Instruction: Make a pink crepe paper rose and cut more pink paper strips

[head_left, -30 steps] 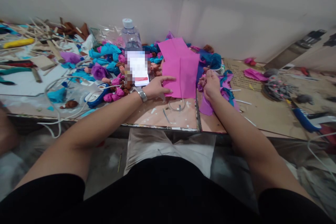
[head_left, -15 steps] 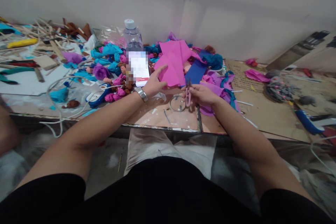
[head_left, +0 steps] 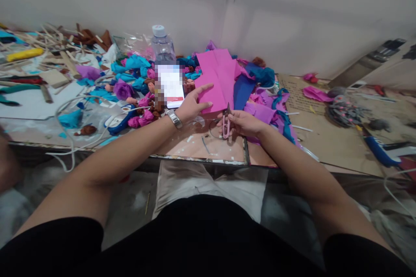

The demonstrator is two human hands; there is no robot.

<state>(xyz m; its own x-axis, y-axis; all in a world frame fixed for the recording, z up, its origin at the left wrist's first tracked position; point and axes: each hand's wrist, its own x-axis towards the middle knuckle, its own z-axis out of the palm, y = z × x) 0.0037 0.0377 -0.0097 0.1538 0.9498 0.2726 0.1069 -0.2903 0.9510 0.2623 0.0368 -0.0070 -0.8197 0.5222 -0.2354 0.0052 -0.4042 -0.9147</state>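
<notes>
My left hand (head_left: 191, 104), with a metal watch on its wrist, is at the left edge of a bright pink crepe paper sheet (head_left: 216, 78). Its thumb and index finger lie over that edge, gripping it; the other fingers are partly hidden. In my right hand (head_left: 245, 123) is a pair of thread snips (head_left: 226, 127) with pink handles, blades pointing up just below the sheet's lower edge. A wire ring (head_left: 213, 129) lies behind the snips, partly covered. Dark blue paper (head_left: 243, 91) shows to the right of the pink sheet.
A phone (head_left: 171, 84) leans among crumpled paper flowers (head_left: 123, 90), in front of a clear bottle (head_left: 163, 45). Wood sticks and a yellow-handled tool (head_left: 25, 54) lie at left. Cardboard (head_left: 325, 134) and a blue glue gun (head_left: 378, 151) are at right. A white cable (head_left: 73, 138) hangs over the table edge.
The pink sheet has shifted slightly right and toward me with my left hand. My right hand has brought the snips left and a little lower, over the wire ring.
</notes>
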